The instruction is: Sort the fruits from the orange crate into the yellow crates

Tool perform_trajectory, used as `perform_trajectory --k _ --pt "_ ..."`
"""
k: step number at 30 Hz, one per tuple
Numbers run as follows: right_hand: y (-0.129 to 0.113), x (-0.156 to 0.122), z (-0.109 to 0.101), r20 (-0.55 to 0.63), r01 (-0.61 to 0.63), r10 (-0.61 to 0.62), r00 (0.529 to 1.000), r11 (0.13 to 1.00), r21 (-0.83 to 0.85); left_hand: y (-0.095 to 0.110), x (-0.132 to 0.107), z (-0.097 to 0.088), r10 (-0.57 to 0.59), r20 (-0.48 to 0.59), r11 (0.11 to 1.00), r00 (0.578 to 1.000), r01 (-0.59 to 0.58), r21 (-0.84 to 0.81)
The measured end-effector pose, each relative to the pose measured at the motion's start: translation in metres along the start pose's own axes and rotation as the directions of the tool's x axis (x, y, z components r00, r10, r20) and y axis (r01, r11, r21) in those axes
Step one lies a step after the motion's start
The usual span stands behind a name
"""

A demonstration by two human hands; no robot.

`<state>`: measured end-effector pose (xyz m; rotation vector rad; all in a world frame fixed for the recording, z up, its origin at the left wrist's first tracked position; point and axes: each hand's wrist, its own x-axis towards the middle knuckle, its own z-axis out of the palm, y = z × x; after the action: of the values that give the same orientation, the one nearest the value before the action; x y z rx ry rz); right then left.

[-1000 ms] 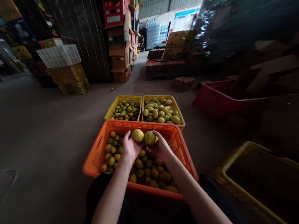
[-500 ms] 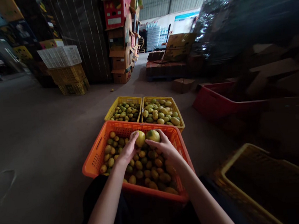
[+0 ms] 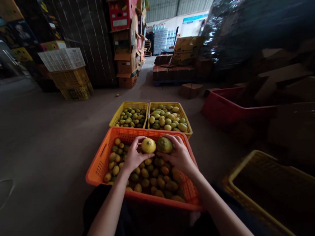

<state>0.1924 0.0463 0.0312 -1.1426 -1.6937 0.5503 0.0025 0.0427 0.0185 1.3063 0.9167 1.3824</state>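
Far left, we have a white slatted plastic crate on top of stacked yellow plastic crates. Next, a small loose yellowish fruit on the grey concrete floor; anyone walking there could step on it.

Centre left, an orange perforated plastic crate sits right in front of us, heaped with small green-yellow oval fruits. Behind its left half, a yellow plastic crate of greener fruits.

Our left hand is curled, thumb below and fingers above, pinching a round pale-yellow fruit over the orange crate. Just right of it, a round dark-green fruit is pinched the same way by our right hand. Both grips look light and the skins smooth, so we judge either fruit could slip, drop onto the heap and bruise. Knocking them together could mark the skins too.

Behind the crate's right half, a second yellow plastic crate of paler fruits stands beside the first; a careless toss could mix the lots.

Right, a red plastic tub; lower right, a yellow-rimmed crate, inside too dark to tell.
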Motion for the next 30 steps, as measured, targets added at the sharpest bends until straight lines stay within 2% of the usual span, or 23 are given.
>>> perform_trajectory --k 5,11,15,18,23,26,30 --pt "-0.003 -0.003 -0.006 -0.001 -0.151 0.158 0.987 0.947 0.284 0.015 -0.006 0.010 -0.003 -0.021 0.995 1.000 0.001 -0.101" --pt "-0.005 0.000 -0.017 0.032 -0.198 0.204 0.978 0.883 0.426 0.013 -0.003 0.010 -0.007 -0.014 0.994 1.000 0.006 -0.113" --pt "-0.009 0.000 -0.024 0.165 -0.290 0.239 0.957 0.764 0.577 0.008 0.000 0.008 -0.113 -0.011 0.959 0.994 0.106 -0.263" --pt "-0.011 -0.002 -0.028 0.240 -0.362 0.271 0.932 0.698 0.618 0.006 0.001 0.006 -0.168 -0.038 0.923 0.985 0.143 -0.357" --pt "-0.012 -0.004 -0.031 0.189 -0.353 0.307 0.933 0.668 0.655 0.002 0.001 0.005 -0.292 0.025 0.816 0.956 0.263 -0.514" --pt "-0.012 -0.003 -0.030 0.176 -0.359 0.330 0.928 0.657 0.663 -0.001 0.003 0.007 -0.309 0.034 0.773 0.951 0.271 -0.574" --pt "-0.011 -0.001 -0.027 0.180 -0.395 0.381 0.907 0.623 0.675 -0.005 0.006 0.010 -0.330 -0.020 0.743 0.944 0.246 -0.622"
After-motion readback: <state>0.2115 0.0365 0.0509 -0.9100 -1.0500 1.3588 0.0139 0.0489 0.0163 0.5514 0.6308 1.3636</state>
